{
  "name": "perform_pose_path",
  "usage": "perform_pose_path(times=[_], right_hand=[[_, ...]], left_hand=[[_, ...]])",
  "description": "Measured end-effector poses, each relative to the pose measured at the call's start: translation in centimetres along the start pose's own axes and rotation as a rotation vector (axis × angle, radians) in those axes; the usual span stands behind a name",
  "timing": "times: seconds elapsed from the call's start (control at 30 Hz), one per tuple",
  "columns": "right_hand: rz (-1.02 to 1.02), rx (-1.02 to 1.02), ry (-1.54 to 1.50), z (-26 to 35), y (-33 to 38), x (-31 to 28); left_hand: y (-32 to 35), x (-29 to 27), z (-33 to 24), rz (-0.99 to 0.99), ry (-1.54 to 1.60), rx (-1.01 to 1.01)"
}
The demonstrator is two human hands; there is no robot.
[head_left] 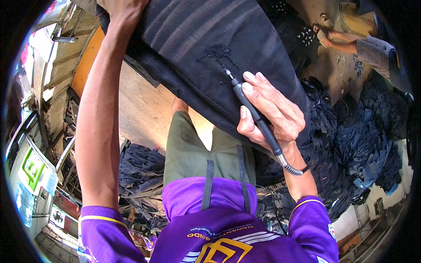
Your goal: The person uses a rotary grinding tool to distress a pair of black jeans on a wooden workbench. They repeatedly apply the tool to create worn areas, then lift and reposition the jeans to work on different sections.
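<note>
We see the right fingers (265, 97) closed around a dark pen-shaped tool (253, 105), its slim metal tip pointing ahead of them. The dark cloth (184, 35) spreads beneath and ahead of these fingers, and just beyond the tip we see a roughened patch (218, 51) on it. A coiled metal spring (291, 169) sits behind the fingers at the tool's rear. The left hand (123, 6) is at the cloth's left side; its fingers are cut off, so we cannot tell whether they grip. Dark fabric scraps (368, 136) lie heaped right of the right fingers.
</note>
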State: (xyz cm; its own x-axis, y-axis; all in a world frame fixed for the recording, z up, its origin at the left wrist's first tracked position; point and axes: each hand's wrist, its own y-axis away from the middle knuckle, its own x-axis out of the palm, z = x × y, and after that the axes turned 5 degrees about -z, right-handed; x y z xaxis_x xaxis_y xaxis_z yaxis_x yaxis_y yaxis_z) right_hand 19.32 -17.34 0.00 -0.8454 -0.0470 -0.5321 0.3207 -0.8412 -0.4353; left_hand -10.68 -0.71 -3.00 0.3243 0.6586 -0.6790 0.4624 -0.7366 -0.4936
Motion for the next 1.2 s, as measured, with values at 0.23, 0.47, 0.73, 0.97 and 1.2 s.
perform_pose_path(times=[0.23, 0.47, 0.73, 0.97, 1.2], right_hand=[[0.012, 0.025, 0.0, 0.0, 0.8, -0.6], [-0.072, 0.239, -0.103, -0.4, 2.0, -4.3], [-0.134, 0.214, -0.269, 0.0, 5.8, -5.3], [-0.112, 0.122, -0.36, 4.9, 0.9, 2.4], [-0.184, 0.177, 0.101, -0.8, 1.6, -6.4]], left_hand=[[0.0, -0.2, -0.1, -0.001, 0.017, 0.002], [-0.9, -0.7, -0.5, 0.07, 0.015, -0.079], [0.5, -3.4, -0.4, 0.168, -0.061, -0.224], [-3.7, 0.4, 7.6, -0.058, -0.16, -0.086], [-3.8, 3.0, 9.1, -0.221, -0.187, 0.072]])
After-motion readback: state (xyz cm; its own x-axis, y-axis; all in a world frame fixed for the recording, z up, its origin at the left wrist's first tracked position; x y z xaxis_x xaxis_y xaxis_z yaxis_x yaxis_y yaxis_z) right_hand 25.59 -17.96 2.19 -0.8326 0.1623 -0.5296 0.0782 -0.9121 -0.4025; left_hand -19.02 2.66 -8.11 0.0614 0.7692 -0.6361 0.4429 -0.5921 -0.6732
